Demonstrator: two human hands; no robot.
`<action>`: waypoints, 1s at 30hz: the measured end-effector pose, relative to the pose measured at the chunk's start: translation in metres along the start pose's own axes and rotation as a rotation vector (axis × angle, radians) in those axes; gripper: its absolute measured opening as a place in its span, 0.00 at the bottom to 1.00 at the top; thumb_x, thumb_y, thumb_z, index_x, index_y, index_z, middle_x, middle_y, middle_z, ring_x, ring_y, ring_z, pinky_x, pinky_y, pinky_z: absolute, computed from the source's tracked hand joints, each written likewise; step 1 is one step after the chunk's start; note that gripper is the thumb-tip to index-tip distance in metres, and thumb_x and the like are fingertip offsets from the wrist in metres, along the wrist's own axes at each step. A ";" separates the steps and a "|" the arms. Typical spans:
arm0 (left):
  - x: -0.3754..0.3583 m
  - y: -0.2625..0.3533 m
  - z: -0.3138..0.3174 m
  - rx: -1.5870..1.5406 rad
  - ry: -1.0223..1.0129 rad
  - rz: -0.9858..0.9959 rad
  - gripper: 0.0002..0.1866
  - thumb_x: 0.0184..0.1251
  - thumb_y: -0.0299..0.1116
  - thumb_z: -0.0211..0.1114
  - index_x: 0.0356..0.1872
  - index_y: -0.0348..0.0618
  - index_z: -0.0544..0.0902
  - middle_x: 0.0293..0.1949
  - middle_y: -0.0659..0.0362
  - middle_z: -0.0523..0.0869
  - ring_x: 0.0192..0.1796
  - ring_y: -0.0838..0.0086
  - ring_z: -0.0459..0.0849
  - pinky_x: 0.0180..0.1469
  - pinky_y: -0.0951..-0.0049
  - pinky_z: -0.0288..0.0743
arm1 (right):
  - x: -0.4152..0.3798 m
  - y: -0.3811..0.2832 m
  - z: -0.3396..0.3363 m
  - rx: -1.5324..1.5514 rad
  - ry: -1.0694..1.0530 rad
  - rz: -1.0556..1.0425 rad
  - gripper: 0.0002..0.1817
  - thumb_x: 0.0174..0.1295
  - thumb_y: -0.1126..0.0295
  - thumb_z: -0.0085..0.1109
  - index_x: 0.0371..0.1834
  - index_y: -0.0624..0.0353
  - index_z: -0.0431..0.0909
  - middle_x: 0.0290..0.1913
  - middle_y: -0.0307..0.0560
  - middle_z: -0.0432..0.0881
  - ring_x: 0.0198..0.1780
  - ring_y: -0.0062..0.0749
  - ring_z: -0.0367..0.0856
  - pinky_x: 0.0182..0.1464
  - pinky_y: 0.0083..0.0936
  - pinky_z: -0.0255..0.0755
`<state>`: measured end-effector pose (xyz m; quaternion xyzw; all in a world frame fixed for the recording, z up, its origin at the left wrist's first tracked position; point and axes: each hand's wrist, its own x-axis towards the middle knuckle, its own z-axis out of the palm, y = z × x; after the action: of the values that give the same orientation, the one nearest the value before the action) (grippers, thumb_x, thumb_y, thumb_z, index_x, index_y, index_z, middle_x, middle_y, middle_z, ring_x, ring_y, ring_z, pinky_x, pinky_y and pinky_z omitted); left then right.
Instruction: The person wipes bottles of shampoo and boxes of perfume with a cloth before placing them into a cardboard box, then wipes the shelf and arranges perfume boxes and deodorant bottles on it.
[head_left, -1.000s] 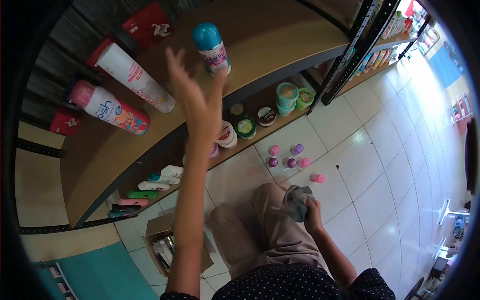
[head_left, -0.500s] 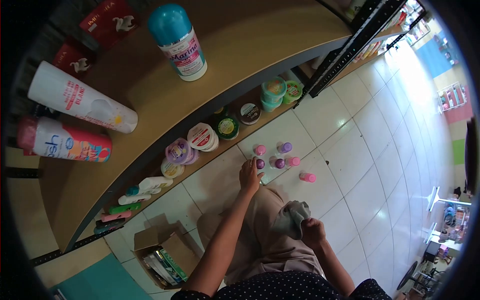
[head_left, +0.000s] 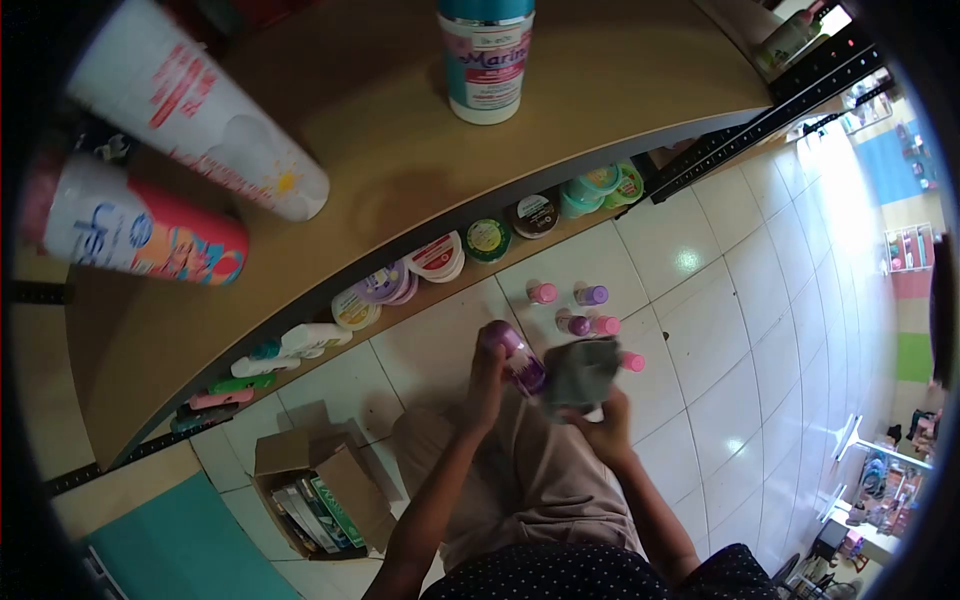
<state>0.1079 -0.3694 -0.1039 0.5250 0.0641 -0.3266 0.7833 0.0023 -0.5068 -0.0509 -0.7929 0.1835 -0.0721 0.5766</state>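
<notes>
My left hand (head_left: 486,388) is closed around a small bottle with a purple cap (head_left: 516,360), lifted off the floor and tilted. A grey-green cloth (head_left: 584,374) hangs from my right hand (head_left: 606,428), close beside the bottle. Several similar bottles stand on the tiles just beyond: a pink-capped bottle (head_left: 542,292), a light-purple-capped bottle (head_left: 592,295), a dark-purple-capped bottle (head_left: 574,323) and another pink-capped bottle (head_left: 606,325). The cloth partly covers a further pink-capped bottle (head_left: 632,361).
A curved wooden shelf (head_left: 390,200) overhangs at left, bearing spray cans (head_left: 150,225) and a blue-topped bottle (head_left: 487,65). Round tubs (head_left: 488,240) and lying bottles fill the lower shelf. An open cardboard box (head_left: 345,480) stands at lower left. White floor tiles (head_left: 780,330) extend right.
My left hand has raised a purple-capped bottle from the group and brought it nearer. My right hand has moved the cloth up and left, beside that bottle. The view has shifted.
</notes>
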 end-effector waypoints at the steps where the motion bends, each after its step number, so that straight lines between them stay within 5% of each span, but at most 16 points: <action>1: -0.013 0.012 0.008 -0.002 0.007 0.009 0.21 0.64 0.48 0.45 0.48 0.42 0.63 0.42 0.59 0.68 0.41 0.74 0.69 0.43 0.77 0.65 | 0.010 -0.017 0.016 -0.219 0.047 -0.352 0.13 0.38 0.74 0.67 0.27 0.65 0.76 0.34 0.52 0.78 0.31 0.35 0.77 0.34 0.27 0.69; 3: -0.035 0.035 0.030 0.257 0.048 0.239 0.21 0.65 0.49 0.42 0.49 0.42 0.61 0.43 0.58 0.67 0.44 0.74 0.67 0.48 0.76 0.61 | 0.014 -0.027 0.034 -0.228 0.055 -0.271 0.14 0.36 0.74 0.68 0.28 0.64 0.76 0.32 0.52 0.78 0.29 0.39 0.76 0.33 0.27 0.69; 8: -0.055 0.060 0.043 0.170 0.028 0.389 0.22 0.64 0.49 0.44 0.49 0.41 0.61 0.42 0.57 0.67 0.45 0.74 0.66 0.49 0.76 0.60 | 0.015 -0.056 0.057 -0.065 0.197 -0.232 0.12 0.37 0.74 0.67 0.26 0.64 0.75 0.25 0.48 0.77 0.24 0.39 0.75 0.30 0.28 0.68; 10: -0.056 0.059 0.042 0.019 -0.008 0.313 0.25 0.65 0.49 0.44 0.57 0.46 0.56 0.47 0.59 0.67 0.49 0.76 0.67 0.52 0.74 0.62 | 0.011 -0.070 0.054 -0.066 0.321 -0.346 0.10 0.36 0.78 0.63 0.18 0.62 0.70 0.14 0.41 0.65 0.13 0.23 0.59 0.17 0.19 0.53; 11: -0.055 0.064 0.043 0.022 -0.020 0.335 0.25 0.65 0.49 0.44 0.57 0.46 0.56 0.47 0.59 0.67 0.49 0.76 0.67 0.52 0.74 0.62 | 0.008 -0.074 0.050 -0.063 0.331 -0.368 0.10 0.36 0.78 0.63 0.18 0.62 0.70 0.14 0.41 0.65 0.13 0.23 0.59 0.17 0.19 0.53; 15: -0.061 0.112 0.067 0.036 -0.084 0.380 0.27 0.63 0.52 0.46 0.55 0.44 0.58 0.45 0.59 0.68 0.49 0.75 0.68 0.52 0.76 0.60 | 0.020 -0.071 0.012 0.692 0.495 -0.198 0.12 0.40 0.66 0.50 0.11 0.63 0.64 0.16 0.43 0.65 0.19 0.24 0.61 0.23 0.17 0.52; 17: -0.058 0.138 0.080 -0.009 -0.136 0.427 0.26 0.62 0.53 0.47 0.51 0.41 0.61 0.44 0.57 0.69 0.49 0.74 0.67 0.52 0.78 0.59 | 0.039 -0.091 -0.027 0.502 0.288 -0.398 0.15 0.36 0.59 0.44 0.11 0.63 0.63 0.20 0.47 0.68 0.25 0.24 0.64 0.25 0.16 0.55; 23: -0.037 0.180 0.109 0.408 -0.416 0.746 0.28 0.63 0.49 0.47 0.53 0.35 0.60 0.50 0.50 0.64 0.57 0.66 0.62 0.58 0.71 0.53 | 0.068 -0.183 -0.048 -0.103 -0.002 -0.401 0.19 0.35 0.63 0.64 0.30 0.62 0.73 0.28 0.45 0.73 0.32 0.28 0.71 0.34 0.23 0.66; 29: -0.016 0.216 0.127 0.313 -0.429 0.859 0.26 0.62 0.41 0.51 0.55 0.33 0.60 0.52 0.49 0.64 0.58 0.64 0.62 0.58 0.69 0.53 | 0.123 -0.204 -0.061 -0.205 0.006 -0.624 0.26 0.32 0.62 0.70 0.36 0.65 0.74 0.30 0.47 0.76 0.31 0.35 0.74 0.34 0.24 0.68; 30: -0.002 0.220 0.123 0.330 -0.200 1.065 0.28 0.59 0.39 0.55 0.55 0.33 0.59 0.54 0.48 0.63 0.58 0.62 0.62 0.58 0.68 0.54 | 0.139 -0.203 -0.065 -0.208 0.010 -0.626 0.26 0.32 0.62 0.70 0.36 0.65 0.74 0.30 0.47 0.76 0.31 0.35 0.74 0.34 0.24 0.68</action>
<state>0.2041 -0.4237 0.1228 0.5670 -0.3360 0.0596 0.7497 0.1514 -0.5621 0.1477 -0.8652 -0.0598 -0.2304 0.4413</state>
